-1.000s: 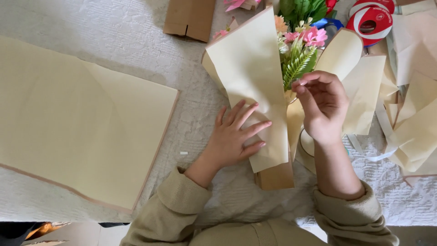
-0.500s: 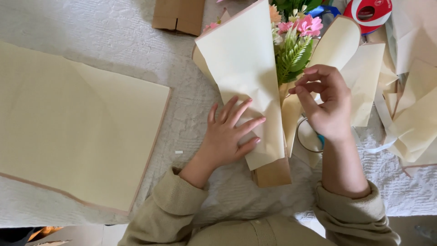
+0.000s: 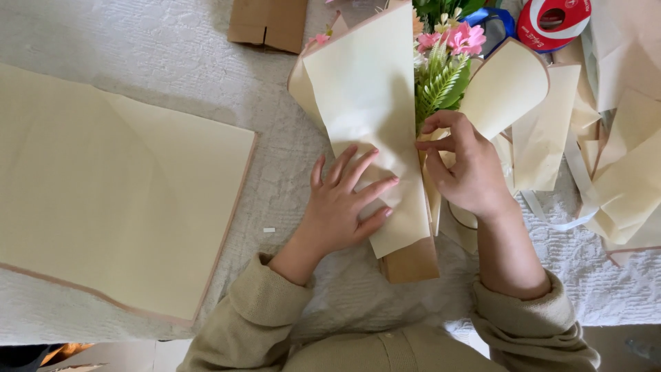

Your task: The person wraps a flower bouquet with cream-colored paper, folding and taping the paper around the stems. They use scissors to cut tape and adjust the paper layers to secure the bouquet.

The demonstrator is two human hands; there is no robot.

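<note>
- Two hands work at the centre of the frame, both on one bouquet wrap.
- Left hand (image 3: 344, 203): fingers spread, palm pressed flat on the cream wrapping sheet (image 3: 372, 110). Judged purpose: to pin the folded sheet against the stems so the fold does not spring open.
- Right hand (image 3: 465, 165): thumb and forefinger pinched together at the inner edge of the sheet, just below the foliage. Judged purpose: to gather the paper at the bouquet's neck. What exactly sits between the fingertips cannot be told.
- Bouquet (image 3: 444, 65): upper centre of the frame, heads pointing toward the top edge; pink blooms and green fern fronds show between two paper layers. Individual blooms are too crowded to count.
- One brown paper base (image 3: 410, 262) protrudes below the cream sheet, lower centre, under the left hand's fingertips.
- One large flat cream sheet with a pinkish border (image 3: 117, 207) lies spread at the left of the frame, well apart from both hands.
- One brown cardboard piece (image 3: 268, 24) lies at the upper edge, left of the bouquet.
- One red-and-white tape roll (image 3: 554, 24) lies at the upper right, beside a blue-handled object, partly hidden.
- Several loose cream paper pieces (image 3: 626, 179) overlap at the right edge; exact count cannot be told.
- White textured cloth (image 3: 172, 62) covers the work surface.
</note>
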